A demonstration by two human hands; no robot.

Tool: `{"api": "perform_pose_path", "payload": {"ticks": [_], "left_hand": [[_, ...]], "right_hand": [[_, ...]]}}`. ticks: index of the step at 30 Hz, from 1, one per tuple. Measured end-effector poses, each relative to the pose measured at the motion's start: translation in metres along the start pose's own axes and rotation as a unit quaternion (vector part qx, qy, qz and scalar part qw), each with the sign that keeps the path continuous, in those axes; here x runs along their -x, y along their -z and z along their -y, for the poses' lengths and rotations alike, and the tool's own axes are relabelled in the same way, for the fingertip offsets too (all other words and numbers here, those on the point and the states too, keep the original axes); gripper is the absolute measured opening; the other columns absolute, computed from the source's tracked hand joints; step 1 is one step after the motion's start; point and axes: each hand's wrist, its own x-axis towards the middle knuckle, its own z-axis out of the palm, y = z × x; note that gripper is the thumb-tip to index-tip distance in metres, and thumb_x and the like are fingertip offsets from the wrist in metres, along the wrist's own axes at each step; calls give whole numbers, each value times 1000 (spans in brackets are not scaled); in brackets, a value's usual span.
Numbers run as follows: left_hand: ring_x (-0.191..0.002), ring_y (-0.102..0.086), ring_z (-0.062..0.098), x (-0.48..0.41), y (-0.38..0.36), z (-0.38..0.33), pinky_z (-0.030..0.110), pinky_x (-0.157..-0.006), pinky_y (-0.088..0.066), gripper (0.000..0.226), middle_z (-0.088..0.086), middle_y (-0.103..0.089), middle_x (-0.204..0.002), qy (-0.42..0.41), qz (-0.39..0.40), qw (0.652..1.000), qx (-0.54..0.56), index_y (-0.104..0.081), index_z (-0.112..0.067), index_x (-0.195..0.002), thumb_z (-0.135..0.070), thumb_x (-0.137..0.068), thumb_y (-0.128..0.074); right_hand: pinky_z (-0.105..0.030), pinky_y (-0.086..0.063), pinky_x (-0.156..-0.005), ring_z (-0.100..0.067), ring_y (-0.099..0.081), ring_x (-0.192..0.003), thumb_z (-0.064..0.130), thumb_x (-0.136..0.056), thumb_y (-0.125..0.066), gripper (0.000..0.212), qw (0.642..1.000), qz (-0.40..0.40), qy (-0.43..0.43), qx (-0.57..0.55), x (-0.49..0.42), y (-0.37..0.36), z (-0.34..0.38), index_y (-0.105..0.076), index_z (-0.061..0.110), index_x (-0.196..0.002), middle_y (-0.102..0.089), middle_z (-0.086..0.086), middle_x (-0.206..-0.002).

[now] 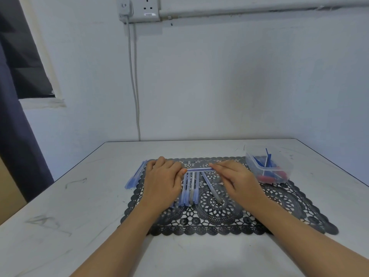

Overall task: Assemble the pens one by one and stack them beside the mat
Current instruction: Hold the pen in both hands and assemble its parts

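I hold one pen (198, 169) level above the far half of the mat (219, 218), an end in each hand. My left hand (162, 181) is curled round the pen's left end, thumb tip against the barrel. My right hand (236, 180) pinches the right end between thumb and fingertips, the other fingers lying loosely alongside. The pen shows pale with a blue strip along it; whether its parts are fully seated I cannot tell.

On the mat, just below the held pen and partly under my left hand, a row of loose barrels (189, 191) lies side by side, pointing toward me. Just right of that row a single grey barrel (212, 189) lies slanted on the mat.

Off the mat's left edge, touching its scalloped border, a stack (135, 174) of blue pens lies together on the table (69, 226).

On the mat's far right corner stands a clear tub (259, 166) holding blue and red parts; several thin blue pieces stick up past its rim.
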Motion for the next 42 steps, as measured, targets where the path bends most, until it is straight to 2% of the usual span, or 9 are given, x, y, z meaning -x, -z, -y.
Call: {"api": "perform_pose_path", "payload": {"ticks": [4,10,13,16,21,31,35,38,42], "left_hand": [[-74,-30,8,0,0,-1,31,-73,-29,26,-16,-48,-70,-12,-1,1000,12,-56,-24,-77,-35,-92,-37],[-72,-33,10,0,0,-2,29,-72,-26,28,-19,-38,-71,-23,12,999,42,-54,-24,-76,-37,-92,-36],[-72,-35,10,0,0,-2,29,-71,-27,27,-19,-39,-71,-19,13,999,49,-54,-23,-76,-36,-92,-36],[-73,-35,10,1,-1,0,29,-70,-28,29,-20,-40,-71,-11,11,999,51,-56,-23,-77,-37,-92,-36],[-72,-33,10,0,-1,1,30,-70,-30,27,-20,-37,-71,-9,0,998,55,-57,-24,-79,-35,-92,-37],[-72,-34,9,0,-2,5,30,-69,-29,30,-21,-39,-73,-8,-3,999,49,-60,-23,-80,-37,-92,-37],[-72,-34,10,1,-2,4,31,-69,-30,27,-20,-36,-72,-12,3,999,52,-57,-24,-78,-37,-92,-37],[-72,-33,10,1,-2,3,30,-69,-28,27,-20,-36,-71,-11,9,999,52,-56,-25,-78,-37,-92,-37],[-73,-34,10,1,-2,4,30,-69,-28,27,-20,-37,-71,-9,11,998,57,-57,-25,-79,-37,-92,-37]], "right_hand": [[-26,-52,-78,-15,-61,-85,-9,-76,-64,37,1000,-22,3,-13,1,2,-3,-68,9,-108,-67,-5,-93],[-9,-42,-79,-8,-50,-85,-17,-75,-57,44,999,-37,-21,-13,-1,-1,-2,-64,3,-113,-55,-7,-92],[-2,-36,-77,-4,-44,-82,-10,-77,-55,37,999,-21,-39,-15,-2,-2,-3,-65,1,-111,-52,-7,-91],[-6,-40,-74,-9,-49,-79,2,-82,-56,27,998,-11,-53,-14,-2,-3,-4,-67,1,-106,-53,-7,-90],[0,-36,-80,-9,-51,-79,9,-86,-52,27,998,-7,-60,-6,-2,-4,-5,-68,1,-106,-57,-7,-87],[-20,-49,-74,-13,-59,-78,18,-88,-40,34,999,26,-40,6,-1,-2,-3,-67,4,-102,-61,-5,-89],[-17,-47,-75,-15,-60,-78,0,-83,-55,20,998,33,-47,13,-1,-3,-4,-66,4,-100,-62,-6,-91],[-18,-48,-74,-16,-60,-79,-9,-78,-61,25,998,42,-49,21,-1,-2,-4,-65,4,-99,-61,-6,-91],[-25,-54,-64,-14,-60,-75,11,-88,-50,19,997,50,-44,26,-3,-1,-2,-64,6,-99,-62,-4,-89]]}}
